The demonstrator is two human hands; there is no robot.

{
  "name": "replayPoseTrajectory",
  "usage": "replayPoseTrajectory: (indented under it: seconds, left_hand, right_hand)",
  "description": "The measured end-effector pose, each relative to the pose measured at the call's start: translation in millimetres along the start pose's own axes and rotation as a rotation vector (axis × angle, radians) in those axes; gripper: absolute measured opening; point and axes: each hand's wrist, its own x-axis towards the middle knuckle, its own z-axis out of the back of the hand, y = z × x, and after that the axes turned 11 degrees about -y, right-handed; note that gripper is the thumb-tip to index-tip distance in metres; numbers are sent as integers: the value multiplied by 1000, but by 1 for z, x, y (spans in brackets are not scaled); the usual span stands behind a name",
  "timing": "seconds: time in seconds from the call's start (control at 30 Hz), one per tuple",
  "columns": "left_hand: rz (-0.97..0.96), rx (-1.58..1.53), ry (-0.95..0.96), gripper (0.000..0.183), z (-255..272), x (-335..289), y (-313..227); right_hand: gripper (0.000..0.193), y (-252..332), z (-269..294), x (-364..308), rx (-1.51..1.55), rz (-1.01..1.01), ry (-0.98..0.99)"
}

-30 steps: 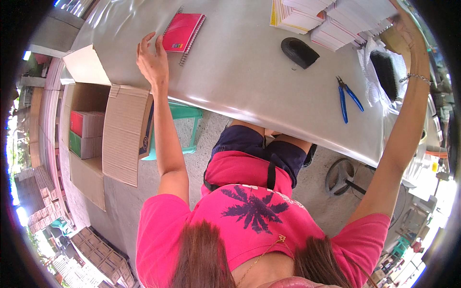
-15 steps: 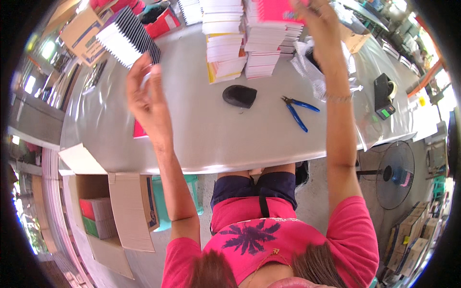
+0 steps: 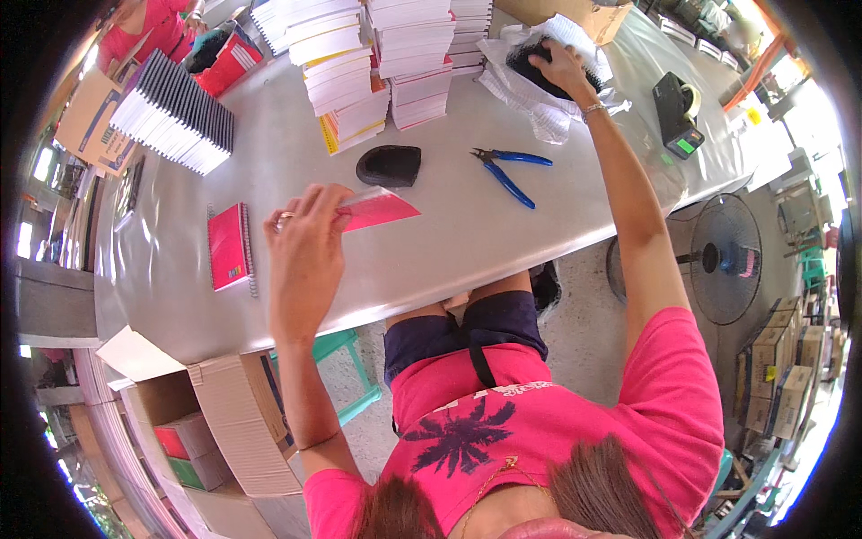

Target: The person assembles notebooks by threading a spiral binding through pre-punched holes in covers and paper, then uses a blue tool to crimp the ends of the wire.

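My left hand [image 3: 308, 242] is closed on a pink notebook [image 3: 382, 208], held tilted just above the near side of the table. A pink spiral notebook [image 3: 230, 247] lies flat to its left. At the far right my right hand [image 3: 564, 70] reaches onto a black bristly mass [image 3: 530, 65], perhaps binding coils, inside crumpled white wrapping [image 3: 548, 121]. Its fingers look apart, though the tips are partly lost against the black. Between the hands lie a black rounded object [image 3: 390, 166] and blue-handled cutters [image 3: 514, 171].
Tall stacks of white-edged notebooks [image 3: 341, 85] stand at the back, with a black-coiled stack [image 3: 175, 112] at left. A tape dispenser [image 3: 675, 115] sits at right. Below the table are an open carton [image 3: 242, 422] and a fan [image 3: 725, 259]. Another person [image 3: 135, 31] is at upper left.
A pink notebook was by my right hand at the back; one is now in my left hand, nearer me. My right hand has gone to the white wrapping. The whole view has shifted.
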Motion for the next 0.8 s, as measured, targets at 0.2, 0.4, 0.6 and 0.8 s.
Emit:
replayPoseTrajectory:
  seconds: [0.2,0.4,0.6,0.8]
  left_hand:
    - [33,143,-175,30,-51,-36,13]
    - [177,83,-445,59,-81,-34,2]
    - [199,100,-528,52,-93,-32,-4]
    - [188,68,-520,48,-97,-29,-4]
  right_hand:
    - [26,-7,-29,7,194,136,220]
    - [20,24,-5,18,4,94,170]
    - [26,52,56,40,79,63,120]
    - [27,140,139,-51,947,113,495]
